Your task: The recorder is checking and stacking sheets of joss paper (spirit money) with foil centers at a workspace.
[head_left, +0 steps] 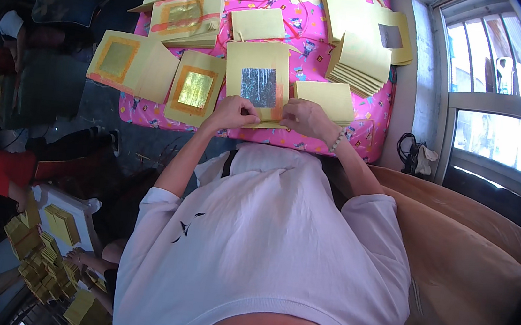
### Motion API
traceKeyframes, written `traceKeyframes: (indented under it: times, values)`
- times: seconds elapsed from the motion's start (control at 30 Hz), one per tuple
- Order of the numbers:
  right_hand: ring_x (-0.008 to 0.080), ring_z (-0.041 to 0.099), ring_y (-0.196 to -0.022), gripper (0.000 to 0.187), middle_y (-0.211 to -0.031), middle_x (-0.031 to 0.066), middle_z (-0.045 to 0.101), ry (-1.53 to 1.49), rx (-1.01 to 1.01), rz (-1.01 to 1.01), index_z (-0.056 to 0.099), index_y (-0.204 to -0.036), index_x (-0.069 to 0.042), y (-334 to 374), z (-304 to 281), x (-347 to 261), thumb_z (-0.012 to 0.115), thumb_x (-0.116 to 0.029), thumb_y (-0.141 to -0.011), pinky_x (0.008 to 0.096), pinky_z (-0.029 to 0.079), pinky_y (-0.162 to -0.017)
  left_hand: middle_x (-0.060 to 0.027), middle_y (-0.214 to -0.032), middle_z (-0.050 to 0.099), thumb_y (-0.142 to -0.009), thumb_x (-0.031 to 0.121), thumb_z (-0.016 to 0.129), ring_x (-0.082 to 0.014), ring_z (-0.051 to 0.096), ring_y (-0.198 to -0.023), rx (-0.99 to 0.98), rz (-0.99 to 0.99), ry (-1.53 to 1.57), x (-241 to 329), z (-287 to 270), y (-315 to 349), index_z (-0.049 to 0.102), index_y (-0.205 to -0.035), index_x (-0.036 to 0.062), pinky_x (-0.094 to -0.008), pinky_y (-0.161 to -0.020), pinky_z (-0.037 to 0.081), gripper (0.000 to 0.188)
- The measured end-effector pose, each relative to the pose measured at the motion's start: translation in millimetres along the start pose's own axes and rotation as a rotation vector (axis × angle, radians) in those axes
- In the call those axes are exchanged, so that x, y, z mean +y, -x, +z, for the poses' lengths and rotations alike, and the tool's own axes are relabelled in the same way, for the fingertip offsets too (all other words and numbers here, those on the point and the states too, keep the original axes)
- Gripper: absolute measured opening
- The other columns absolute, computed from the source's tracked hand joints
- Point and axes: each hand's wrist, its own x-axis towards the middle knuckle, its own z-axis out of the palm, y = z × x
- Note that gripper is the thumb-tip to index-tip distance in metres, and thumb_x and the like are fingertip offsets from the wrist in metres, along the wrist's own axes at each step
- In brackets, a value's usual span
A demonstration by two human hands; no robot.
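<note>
In front of me lies a yellow sheet of joss paper (240,57) with a silver foil square at its middle. My left hand (234,113) has its fingers closed on the near left edge of this sheet. At the near right edge my right hand (307,116), with a beaded bracelet at the wrist, pinches the paper. A narrow strip along the near edge looks folded up between both hands. Left of it is a sheet with a gold foil square (195,88) framed in orange. Beside my right hand lies a folded yellow paper stack (328,99).
A pink patterned cloth (309,49) covers the table, with red strings across it. Yellow stacks (187,16) stand at the far left, a fanned stack (359,61) at the right. A window is at the right; other people (9,172) sit at the left by more yellow bundles.
</note>
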Motion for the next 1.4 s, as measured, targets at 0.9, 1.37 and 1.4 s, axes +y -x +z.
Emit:
traceKeyframes:
  times: [0.9, 1.37, 1.4]
  values:
    - [0.0280, 0.064, -0.078, 0.016, -0.080, 0.0105, 0.060, 0.096, 0.058, -0.085, 0.063, -0.082, -0.006, -1, 13, 7, 0.066, -0.021, -0.079, 0.0390, 0.052, -0.071, -0.0055, -0.080, 0.053, -0.063, 0.017, 0.083, -0.0227, 0.058, -0.076, 0.130, 0.273, -0.249, 19, 16, 14, 0.053, -0.085, 0.0064, -0.0347, -0.067, 0.047, 0.038]
    - [0.0281, 0.063, -0.076, 0.017, -0.080, 0.0097, 0.058, 0.064, 0.057, -0.099, 0.063, -0.084, -0.005, 0, 13, 8, 0.068, -0.020, -0.078, 0.0393, 0.051, -0.070, -0.0032, -0.078, 0.054, -0.064, 0.017, 0.083, -0.0164, 0.056, -0.070, 0.088, 0.218, -0.218, 19, 12, 12, 0.054, -0.081, 0.0061, -0.0299, -0.065, 0.047, 0.035]
    - [0.0281, 0.063, -0.076, 0.017, -0.080, 0.0097, 0.058, 0.061, 0.055, -0.098, 0.063, -0.084, -0.005, -1, 12, 8, 0.068, -0.020, -0.078, 0.0393, 0.051, -0.070, -0.0031, -0.078, 0.054, -0.065, 0.017, 0.082, -0.0164, 0.056, -0.071, 0.042, 0.178, -0.167, 18, 10, 11, 0.054, -0.081, 0.0061, -0.0296, -0.065, 0.046, 0.034]
